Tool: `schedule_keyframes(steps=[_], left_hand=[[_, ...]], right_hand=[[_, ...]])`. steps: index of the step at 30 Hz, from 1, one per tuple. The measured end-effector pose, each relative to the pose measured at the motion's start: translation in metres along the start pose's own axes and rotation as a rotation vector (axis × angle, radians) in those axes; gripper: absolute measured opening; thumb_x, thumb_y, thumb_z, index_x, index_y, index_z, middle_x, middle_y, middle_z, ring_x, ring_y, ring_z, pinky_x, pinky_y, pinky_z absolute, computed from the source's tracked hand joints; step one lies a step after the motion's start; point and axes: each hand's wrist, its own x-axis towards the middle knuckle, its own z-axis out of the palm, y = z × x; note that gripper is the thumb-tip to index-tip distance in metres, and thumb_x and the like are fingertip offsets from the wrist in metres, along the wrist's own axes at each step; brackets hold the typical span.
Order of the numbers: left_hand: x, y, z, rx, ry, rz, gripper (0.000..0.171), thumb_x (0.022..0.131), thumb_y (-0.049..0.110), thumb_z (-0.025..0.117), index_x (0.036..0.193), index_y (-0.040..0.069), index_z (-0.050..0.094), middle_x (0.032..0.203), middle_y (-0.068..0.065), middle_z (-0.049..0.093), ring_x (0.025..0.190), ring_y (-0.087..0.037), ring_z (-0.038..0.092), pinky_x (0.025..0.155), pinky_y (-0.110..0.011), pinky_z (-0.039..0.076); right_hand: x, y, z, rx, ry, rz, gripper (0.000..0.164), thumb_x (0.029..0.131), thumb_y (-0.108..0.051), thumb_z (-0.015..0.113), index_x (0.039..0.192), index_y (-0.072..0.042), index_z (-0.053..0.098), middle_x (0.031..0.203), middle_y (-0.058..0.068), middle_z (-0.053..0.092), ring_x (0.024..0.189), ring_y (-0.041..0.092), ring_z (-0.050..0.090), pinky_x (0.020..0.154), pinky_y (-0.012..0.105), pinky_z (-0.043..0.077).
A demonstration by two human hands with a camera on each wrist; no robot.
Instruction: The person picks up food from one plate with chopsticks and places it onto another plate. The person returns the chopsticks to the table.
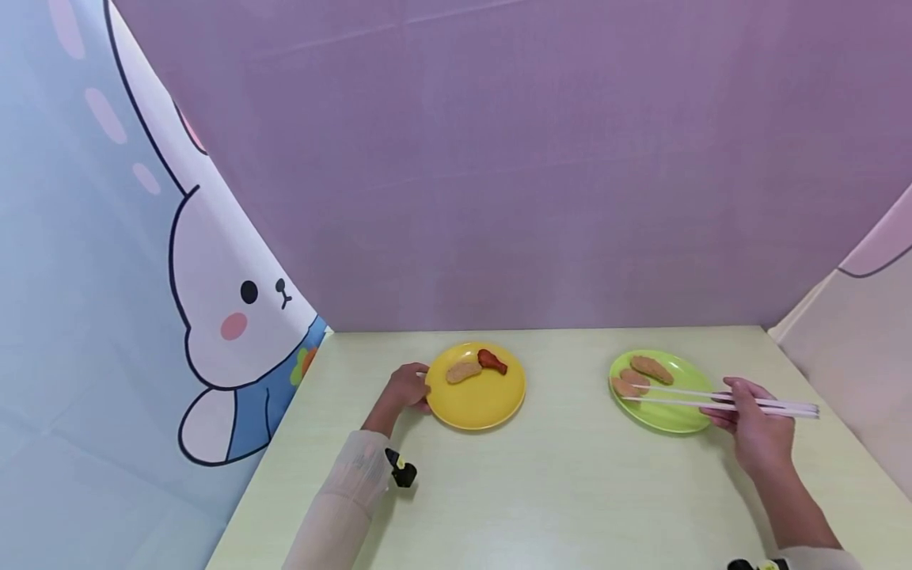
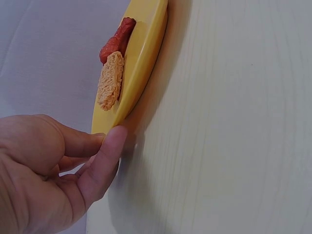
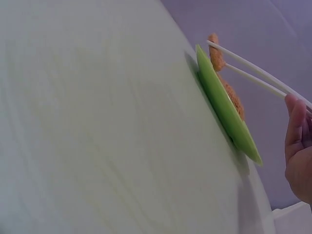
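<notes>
My left hand [image 1: 408, 388] pinches the left rim of a yellow plate [image 1: 477, 410] between thumb and fingers. On that plate lie a red chicken drumstick [image 1: 492, 362] and a tan crumbed chicken piece [image 2: 111, 82]. My right hand [image 1: 757, 431] holds a pair of white chopsticks [image 1: 684, 402] over a green plate [image 1: 666, 421]. Their tips spread across an orange-brown nugget [image 1: 625, 388] at the plate's left rim; in the right wrist view they stand at either end of it. Beside it lie another nugget [image 1: 636, 378] and a longer brown crumbed piece [image 1: 651, 368].
Both plates stand toward the back of a pale table [image 1: 556, 483], with bare tabletop between them. A purple cloth wall [image 1: 541, 174] rises behind the table. At the left hangs a blue cloth with a printed rabbit [image 1: 242, 332].
</notes>
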Motion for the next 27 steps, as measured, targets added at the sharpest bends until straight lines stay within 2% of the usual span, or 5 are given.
schedule_keyframes(steps=[7, 12, 18, 27], left_hand=[[0.0, 0.001, 0.0, 0.006, 0.009, 0.0, 0.048, 0.095, 0.003, 0.061, 0.143, 0.006, 0.054, 0.112, -0.016, 0.069, 0.06, -0.014, 0.071, 0.054, -0.025, 0.06], [0.0, 0.001, 0.0, 0.007, 0.005, -0.011, 0.048, 0.096, 0.003, 0.06, 0.144, 0.007, 0.054, 0.116, -0.016, 0.068, 0.06, -0.014, 0.071, 0.054, -0.025, 0.06], [0.0, 0.002, 0.001, 0.007, 0.003, -0.017, 0.049, 0.095, 0.002, 0.06, 0.143, 0.007, 0.055, 0.107, -0.015, 0.07, 0.059, -0.014, 0.07, 0.054, -0.024, 0.059], [0.0, 0.002, 0.001, -0.002, 0.007, -0.015, 0.048, 0.096, 0.002, 0.06, 0.143, 0.006, 0.055, 0.114, -0.017, 0.069, 0.058, -0.014, 0.07, 0.053, -0.025, 0.06]], right_hand=[[-0.001, -0.001, -0.008, 0.001, -0.012, 0.018, 0.015, 0.101, -0.018, 0.063, 0.102, -0.013, 0.077, 0.081, 0.004, 0.078, 0.062, 0.021, 0.076, 0.054, 0.028, 0.061], [0.002, 0.0, -0.014, 0.003, -0.034, 0.041, 0.019, 0.103, -0.015, 0.058, 0.102, -0.014, 0.077, 0.081, 0.004, 0.077, 0.062, 0.02, 0.076, 0.054, 0.028, 0.061], [0.004, 0.002, -0.021, 0.064, -0.09, 0.044, 0.021, 0.104, -0.014, 0.056, 0.105, -0.012, 0.077, 0.084, 0.008, 0.078, 0.064, 0.022, 0.077, 0.054, 0.028, 0.062], [0.005, 0.002, -0.018, 0.138, -0.09, 0.018, 0.022, 0.105, -0.011, 0.053, 0.107, -0.008, 0.074, 0.083, 0.011, 0.077, 0.063, 0.026, 0.077, 0.054, 0.03, 0.062]])
